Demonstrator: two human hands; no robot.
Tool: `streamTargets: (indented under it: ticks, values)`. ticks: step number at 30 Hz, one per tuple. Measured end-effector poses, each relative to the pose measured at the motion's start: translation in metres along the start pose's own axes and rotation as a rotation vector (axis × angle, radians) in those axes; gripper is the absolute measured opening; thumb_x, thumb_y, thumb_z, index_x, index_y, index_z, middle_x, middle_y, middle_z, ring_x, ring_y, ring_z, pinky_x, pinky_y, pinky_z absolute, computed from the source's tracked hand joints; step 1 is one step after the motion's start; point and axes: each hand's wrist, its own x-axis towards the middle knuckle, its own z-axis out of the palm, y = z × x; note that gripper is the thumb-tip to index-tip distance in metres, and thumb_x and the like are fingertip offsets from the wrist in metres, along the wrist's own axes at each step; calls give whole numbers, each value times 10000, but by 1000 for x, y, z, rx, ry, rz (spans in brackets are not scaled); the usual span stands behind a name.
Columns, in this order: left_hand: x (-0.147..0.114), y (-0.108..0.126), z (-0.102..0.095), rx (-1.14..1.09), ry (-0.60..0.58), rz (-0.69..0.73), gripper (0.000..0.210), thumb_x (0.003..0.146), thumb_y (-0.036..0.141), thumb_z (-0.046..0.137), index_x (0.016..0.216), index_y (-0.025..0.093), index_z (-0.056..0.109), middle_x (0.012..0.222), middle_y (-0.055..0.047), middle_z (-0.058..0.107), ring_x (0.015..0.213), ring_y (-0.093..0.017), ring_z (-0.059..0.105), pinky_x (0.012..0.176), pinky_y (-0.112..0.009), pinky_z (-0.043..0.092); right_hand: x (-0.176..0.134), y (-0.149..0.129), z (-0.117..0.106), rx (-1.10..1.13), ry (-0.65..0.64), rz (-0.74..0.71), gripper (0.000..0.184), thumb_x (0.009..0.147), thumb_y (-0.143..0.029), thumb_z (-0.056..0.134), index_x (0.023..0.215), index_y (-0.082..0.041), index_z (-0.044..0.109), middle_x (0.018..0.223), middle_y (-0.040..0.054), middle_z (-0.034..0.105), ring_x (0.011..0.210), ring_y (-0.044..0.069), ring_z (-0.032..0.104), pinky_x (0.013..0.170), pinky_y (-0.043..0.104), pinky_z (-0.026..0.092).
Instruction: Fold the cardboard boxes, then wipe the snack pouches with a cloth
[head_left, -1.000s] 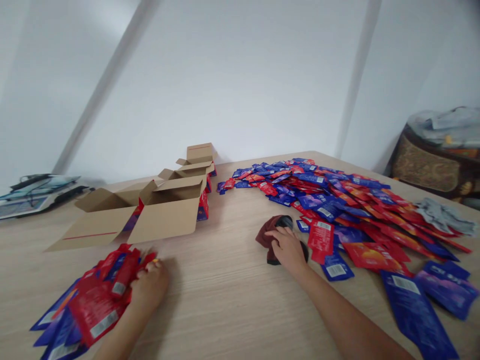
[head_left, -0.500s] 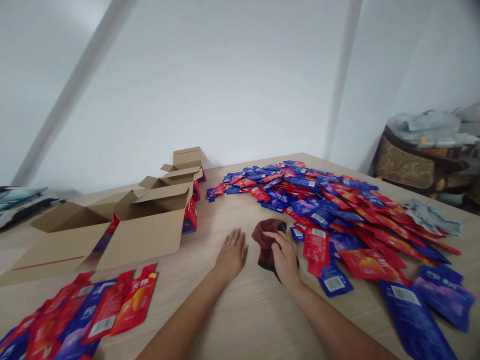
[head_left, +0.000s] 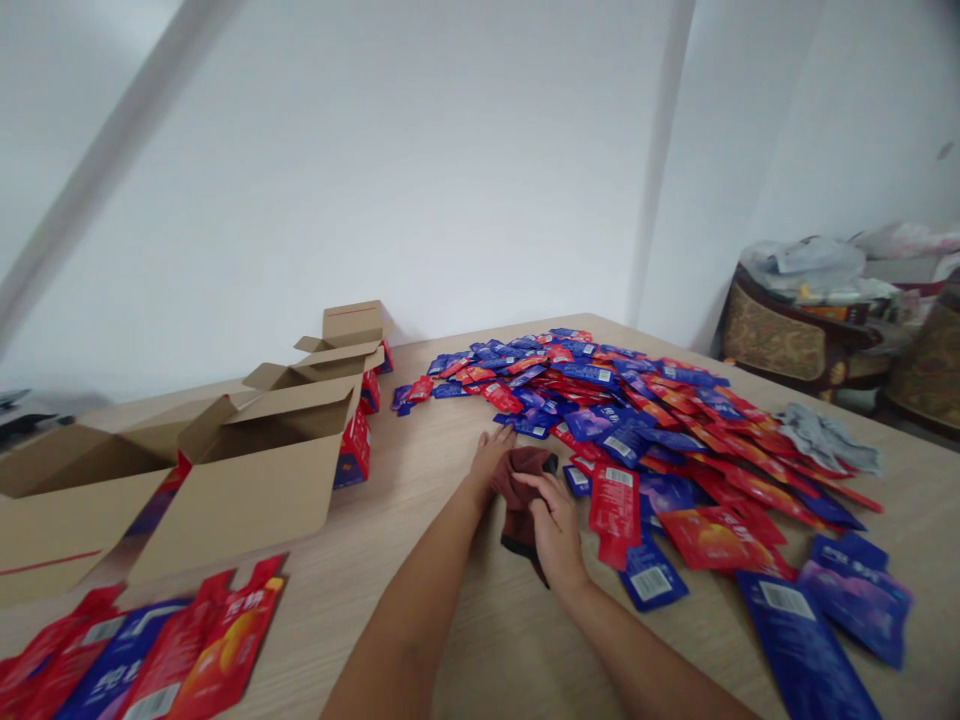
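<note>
My right hand (head_left: 556, 535) grips a brown cloth (head_left: 517, 510) with dark edging, its fingers and thumb pinching the folds just above the table. Beyond the cloth, my left hand (head_left: 493, 455) rests with its fingers stretched out towards the near edge of a heap of red and blue pouches (head_left: 600, 415). The cloth hides part of that hand. Close to my right hand lie a red pouch (head_left: 616, 505) and a blue pouch (head_left: 652, 575), both showing white barcode labels.
Open cardboard boxes (head_left: 247, 490) stand in a row along the left. More red and blue pouches (head_left: 176, 650) lie overlapped at the front left. Grey gloves (head_left: 825, 440) sit on the heap's right side. Past the table, a patterned armchair (head_left: 776, 335) holds plastic bags.
My left hand has slid forward and right, from flat on the table to behind the cloth. My right hand still grips the cloth, which is bunched more. The view has turned slightly right.
</note>
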Motion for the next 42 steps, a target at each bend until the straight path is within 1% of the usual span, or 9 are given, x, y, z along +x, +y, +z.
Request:
streamTargets:
  ticks: [5, 9, 14, 19, 25, 28, 32, 39, 42]
  values:
    - [-72, -25, -14, -297, 87, 169, 427, 870, 284, 418, 1277, 177, 493, 1377, -99, 439, 1278, -204, 373, 1087, -395, 249, -2, -4, -5, 92, 87, -29, 363, 767, -149, 362, 991, -228, 637, 1072, 39, 581, 1055, 196, 487, 946, 361, 358]
    - [-147, -53, -39, -642, 88, 73, 373, 894, 359, 382, 1078, 175, 649, 1226, -86, 588, 1196, -197, 477, 1045, -371, 326, -2, -10, -7, 84, 119, -75, 368, 774, -161, 361, 1034, -221, 615, 1109, 47, 565, 1069, 204, 477, 951, 376, 353]
    - [-201, -55, -56, -774, 146, -110, 320, 854, 358, 454, 726, 178, 686, 1142, -86, 637, 1170, -220, 496, 1010, -385, 358, -16, -24, 10, -159, -224, -171, 463, 738, -87, 363, 1106, -244, 597, 1138, 38, 558, 1097, 189, 452, 972, 362, 334]
    - [-201, -22, -43, -541, 351, -214, 131, 761, 287, 585, 823, 184, 635, 1163, -93, 595, 1108, -229, 505, 987, -405, 366, -34, -42, 24, -510, -575, -248, 436, 753, -117, 444, 1131, -269, 598, 1076, 45, 595, 1044, 214, 469, 926, 368, 347]
    - [-198, 5, -35, -798, 174, 72, 697, 740, 237, 618, 1371, 196, 324, 1390, -113, 409, 1251, -234, 402, 1067, -395, 281, -40, -46, 15, -339, -547, -241, 372, 749, -52, 398, 955, -243, 642, 925, 15, 608, 924, 168, 515, 869, 309, 371]
    - [-199, 7, -33, -864, 120, 99, 943, 681, 227, 680, 1440, 195, 121, 1454, -135, 299, 1299, -253, 337, 1086, -406, 242, -35, -41, 14, -397, -620, -253, 326, 750, -61, 417, 903, -241, 642, 896, 6, 605, 904, 166, 518, 833, 301, 369]
    - [-199, 6, -30, -919, 51, 26, 949, 734, 213, 630, 1445, 204, 1, 1359, -126, 452, 1217, -212, 452, 1043, -402, 313, -16, -26, 12, -653, -562, -190, 296, 789, -101, 418, 923, -236, 645, 953, 44, 609, 958, 204, 502, 823, 340, 349]
    - [-205, 18, -41, -530, 159, -211, 851, 697, 367, 654, 1404, 142, 238, 1300, -170, 487, 1235, -280, 407, 1038, -428, 293, -5, -8, -1, -817, -336, -139, 535, 792, -96, 388, 1303, -234, 461, 1161, 102, 534, 1072, 253, 429, 900, 403, 318]
    - [-203, 29, -46, -370, 144, -304, 739, 634, 399, 673, 1279, 124, 440, 1184, -169, 559, 1142, -322, 475, 955, -407, 365, -16, -16, 0, -757, -374, -209, 543, 794, -113, 386, 1312, -265, 446, 1169, 74, 526, 1062, 239, 434, 905, 387, 324]
